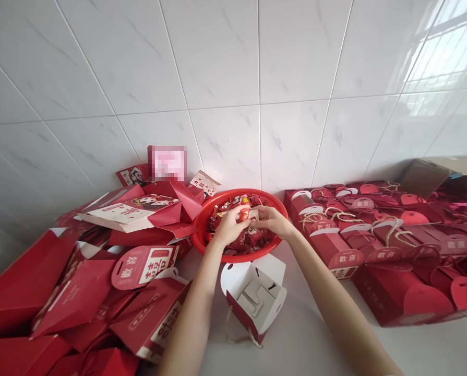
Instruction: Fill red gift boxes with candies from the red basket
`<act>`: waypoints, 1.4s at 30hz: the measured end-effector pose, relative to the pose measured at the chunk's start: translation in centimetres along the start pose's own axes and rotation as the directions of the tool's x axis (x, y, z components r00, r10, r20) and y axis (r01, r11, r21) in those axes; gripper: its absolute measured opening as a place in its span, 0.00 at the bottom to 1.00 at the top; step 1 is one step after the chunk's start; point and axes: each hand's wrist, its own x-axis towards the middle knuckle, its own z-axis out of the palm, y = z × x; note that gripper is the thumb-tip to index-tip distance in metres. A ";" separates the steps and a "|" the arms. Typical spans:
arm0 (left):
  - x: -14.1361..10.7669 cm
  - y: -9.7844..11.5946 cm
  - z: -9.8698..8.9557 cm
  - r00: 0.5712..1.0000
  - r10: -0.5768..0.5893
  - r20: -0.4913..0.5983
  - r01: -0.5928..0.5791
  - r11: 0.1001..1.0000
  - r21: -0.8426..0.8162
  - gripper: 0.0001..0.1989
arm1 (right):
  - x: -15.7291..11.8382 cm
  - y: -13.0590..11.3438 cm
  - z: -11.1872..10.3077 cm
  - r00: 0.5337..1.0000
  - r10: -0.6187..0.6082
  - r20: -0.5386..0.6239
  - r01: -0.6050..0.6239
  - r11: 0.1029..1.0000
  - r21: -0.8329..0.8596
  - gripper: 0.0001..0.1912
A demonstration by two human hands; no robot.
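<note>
A round red plastic basket [239, 257] stands against the tiled wall, filled with small red wrapped packets [239, 243]. Over it, my left hand [232, 224] has its thumb and fingers closed round a small red packet [244, 213]. Beside it on the right, my right hand [271, 220] reaches over the packets with curled fingers; whether anything is between its fingertips is too small to tell. Between my forearms, in front of the basket, an open gift box [252, 297] shows its white inside, with folded flaps at the bottom and a rope handle hanging at its front.
Flat and half-folded red boxes [84, 287] lie heaped on the left. Rows of closed red gift boxes [405, 292] with rope handles fill the right side. A cardboard box [424, 175] stands at the far right, by the wall. Some printed boxes [204, 183] lean behind the heap.
</note>
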 end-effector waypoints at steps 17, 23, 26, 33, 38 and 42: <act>0.0 0.3 0.3 0.966 -0.195 -0.172 0.139 0.945 -0.295 0.08 | 0.4 0.5 0.2 0.961 -0.025 -0.274 0.060 0.991 0.120 0.20; 0.5 -0.6 -0.2 0.934 -0.148 -0.325 0.055 0.959 -0.278 0.09 | 0.6 0.9 0.2 0.942 -0.068 -0.329 0.124 0.980 0.153 0.18; 0.4 -0.8 -0.3 0.928 -0.142 -0.345 0.050 0.964 -0.261 0.09 | 0.6 0.8 0.1 0.905 -0.143 -0.400 0.235 0.953 0.191 0.15; 0.3 -0.4 -0.1 0.967 -0.074 -0.242 -0.001 0.955 -0.298 0.15 | -0.2 0.1 -0.2 0.912 -0.301 -0.278 0.325 0.945 0.046 0.06; 0.2 0.4 0.0 0.955 -0.109 -0.276 -0.033 0.885 -0.464 0.18 | -0.5 -0.2 -0.3 0.959 -0.284 -0.020 0.284 0.959 0.004 0.08; 0.1 0.3 0.0 0.966 -0.107 -0.235 -0.025 0.866 -0.500 0.22 | -0.6 -0.1 -0.5 0.957 -0.287 0.034 0.287 0.958 0.011 0.06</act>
